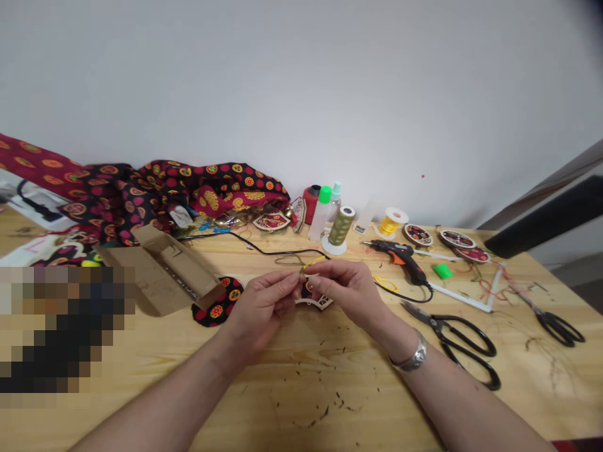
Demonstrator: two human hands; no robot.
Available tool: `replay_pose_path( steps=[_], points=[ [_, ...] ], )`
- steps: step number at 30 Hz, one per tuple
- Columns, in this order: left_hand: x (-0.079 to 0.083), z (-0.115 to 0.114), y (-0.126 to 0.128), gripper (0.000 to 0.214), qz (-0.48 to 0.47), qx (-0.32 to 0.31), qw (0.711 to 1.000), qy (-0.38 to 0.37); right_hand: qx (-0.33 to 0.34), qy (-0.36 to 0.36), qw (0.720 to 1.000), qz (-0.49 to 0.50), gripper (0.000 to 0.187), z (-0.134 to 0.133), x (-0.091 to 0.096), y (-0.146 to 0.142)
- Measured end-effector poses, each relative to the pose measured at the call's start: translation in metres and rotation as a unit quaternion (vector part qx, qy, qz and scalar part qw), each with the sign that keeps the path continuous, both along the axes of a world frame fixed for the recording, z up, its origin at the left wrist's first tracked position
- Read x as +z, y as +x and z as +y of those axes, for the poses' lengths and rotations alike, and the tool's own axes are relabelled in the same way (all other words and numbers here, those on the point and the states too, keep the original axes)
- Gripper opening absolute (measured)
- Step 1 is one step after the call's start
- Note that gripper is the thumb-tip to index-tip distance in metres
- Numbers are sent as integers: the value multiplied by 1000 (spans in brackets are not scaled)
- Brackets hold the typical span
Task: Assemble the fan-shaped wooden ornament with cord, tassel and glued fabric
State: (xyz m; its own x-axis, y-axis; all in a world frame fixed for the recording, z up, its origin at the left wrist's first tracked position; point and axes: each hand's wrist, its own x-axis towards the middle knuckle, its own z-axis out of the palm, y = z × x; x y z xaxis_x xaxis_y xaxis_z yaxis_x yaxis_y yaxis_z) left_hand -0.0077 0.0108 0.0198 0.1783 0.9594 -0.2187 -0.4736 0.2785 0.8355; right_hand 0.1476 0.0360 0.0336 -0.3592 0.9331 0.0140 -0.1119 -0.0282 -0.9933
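Note:
Between my hands, above the middle of the wooden table (pixel 264 389), is a small fan-shaped ornament (pixel 308 304) with a pale cut-out edge and dark patterned fabric. My left hand (pixel 271 301) pinches its left side near the top, where a thin cord seems to run. My right hand (pixel 346 292) grips the upper right side with thumb and forefinger. The fingers hide much of the ornament, and the cord's end cannot be made out. A yellow cord (pixel 386 284) lies just beyond my right hand.
An open cardboard box (pixel 174 270) and a patterned fabric round (pixel 221 304) lie left. Large scissors (pixel 452 336), a glue gun (pixel 400 257) and smaller scissors (pixel 556 323) are right. Behind stand a green thread spool (pixel 342 229), a green-capped bottle (pixel 320 216) and heaped fabric (pixel 188 182).

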Motion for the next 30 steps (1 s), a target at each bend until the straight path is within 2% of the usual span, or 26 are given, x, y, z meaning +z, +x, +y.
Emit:
replay_pose_path(
  steps=[5,10,19,25,30],
  points=[
    [0,-1,4,14,29,2,999,20,-34,-42,998,-28,23,2,-2,-3],
    [-1,-3,4,16,78,6,996,38,-35,-78,996,-19,26,3,0,-4],
    [-1,-3,2,16,118,-4,992,55,-10,-66,997,-35,25,4,3,-1],
    [1,-4,1,16,24,-30,999,19,36,-48,998,-10,22,4,2,4],
    [1,-1,3,20,-11,-39,999,1,32,-44,998,-23,22,5,2,5]
  ],
)
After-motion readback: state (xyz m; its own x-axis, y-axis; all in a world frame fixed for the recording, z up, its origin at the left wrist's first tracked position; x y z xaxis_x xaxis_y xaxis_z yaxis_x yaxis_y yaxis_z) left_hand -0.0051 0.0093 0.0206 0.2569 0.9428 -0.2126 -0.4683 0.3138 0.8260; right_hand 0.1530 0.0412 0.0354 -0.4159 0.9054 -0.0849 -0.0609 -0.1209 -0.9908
